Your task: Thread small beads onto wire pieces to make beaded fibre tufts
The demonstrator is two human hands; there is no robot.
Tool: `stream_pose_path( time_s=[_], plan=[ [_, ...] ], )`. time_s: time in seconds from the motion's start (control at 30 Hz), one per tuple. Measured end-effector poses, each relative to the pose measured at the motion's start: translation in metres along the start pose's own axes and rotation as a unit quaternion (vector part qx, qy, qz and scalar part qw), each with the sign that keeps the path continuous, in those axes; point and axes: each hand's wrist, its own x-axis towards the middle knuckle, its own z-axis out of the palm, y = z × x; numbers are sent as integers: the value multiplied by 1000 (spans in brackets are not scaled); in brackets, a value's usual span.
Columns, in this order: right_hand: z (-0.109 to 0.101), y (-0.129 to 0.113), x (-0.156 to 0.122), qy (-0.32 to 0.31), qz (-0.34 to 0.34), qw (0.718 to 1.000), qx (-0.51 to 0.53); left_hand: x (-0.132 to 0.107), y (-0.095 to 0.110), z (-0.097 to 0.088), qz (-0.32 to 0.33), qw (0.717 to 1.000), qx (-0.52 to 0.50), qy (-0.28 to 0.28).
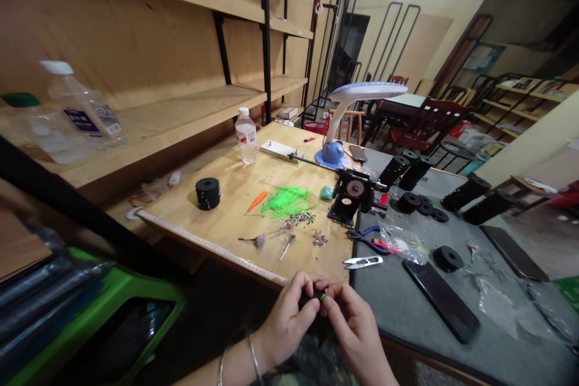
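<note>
In front of my body, at the near table edge, my left hand [288, 312] is closed around a small black foam spool [306, 298], mostly covered by the fingers. My right hand [348, 312] pinches at the spool's right edge, where a tiny yellowish-green bit shows; whether thread lies between the fingertips is too small to tell. Just beyond both hands lie small brushes [287, 247], a pile of metal bits [319, 238] and coloured beads [302, 217]. White-handled thread snips [363, 262] rest to the right, near blue-handled pliers [368, 238].
Bright green strands [289, 201] and an orange float [257, 201] lie mid-table. A black winding machine [348, 196] stands beside a blue lamp [332, 154]. Stacked black spools [208, 194] are at left; a phone [441, 300] lies on the grey mat. A bottle [246, 139] stands farther back.
</note>
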Motion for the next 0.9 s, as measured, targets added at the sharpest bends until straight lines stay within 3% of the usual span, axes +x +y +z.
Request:
stream_pose_path(
  time_s=[0.9],
  plan=[
    [-3, -1, -3, -5, -20, 994, -109, -1, 6, 2, 4, 996, 90, -2]
  ],
)
